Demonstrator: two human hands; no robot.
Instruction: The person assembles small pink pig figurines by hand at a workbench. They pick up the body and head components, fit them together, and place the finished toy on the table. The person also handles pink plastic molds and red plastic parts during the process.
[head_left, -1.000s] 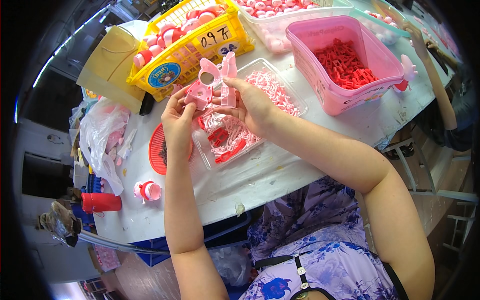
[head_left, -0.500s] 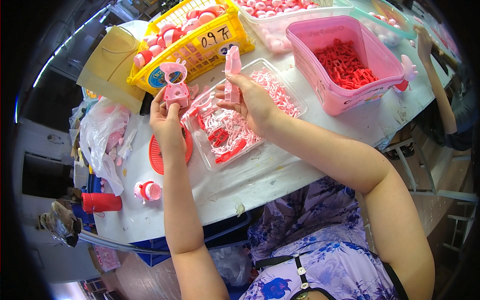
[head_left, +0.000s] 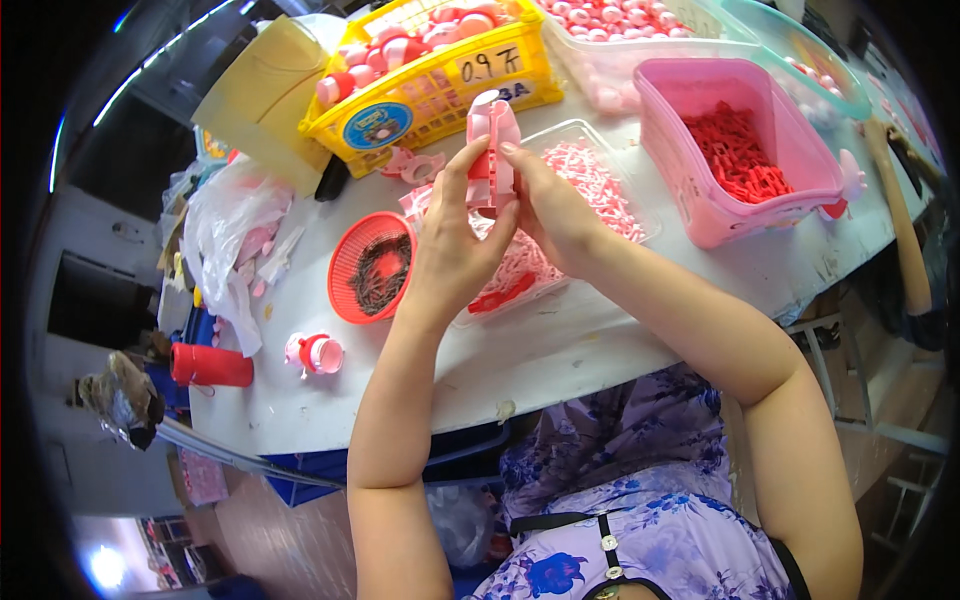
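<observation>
My left hand [head_left: 450,240] and my right hand [head_left: 555,205] meet above a clear plastic tray [head_left: 655,225] of small pink and red parts. Between their fingers stand two pink plastic shell halves [head_left: 491,125], held upright side by side, with a narrow gap showing along the seam. Both hands are closed on them, and the lower part is partly hidden by the fingers. Just left of my left hand is a round red basket [head_left: 345,265] with small dark pieces that look like screws. More pink plastic parts [head_left: 410,165] lie behind my left hand.
A yellow basket [head_left: 430,110] of pink and red pieces stands at the back. Right of it are a pink bin [head_left: 690,200] of red parts and clear tubs. A pink-and-red toy piece [head_left: 315,353], red cylinder [head_left: 212,366] and plastic bags [head_left: 230,225] lie left. Another person's hand [head_left: 877,135] shows far right.
My hands, earlier apart with one pink shell piece each, have come together and joined the pieces side by side. The view has shifted, so the table's things appear further right.
</observation>
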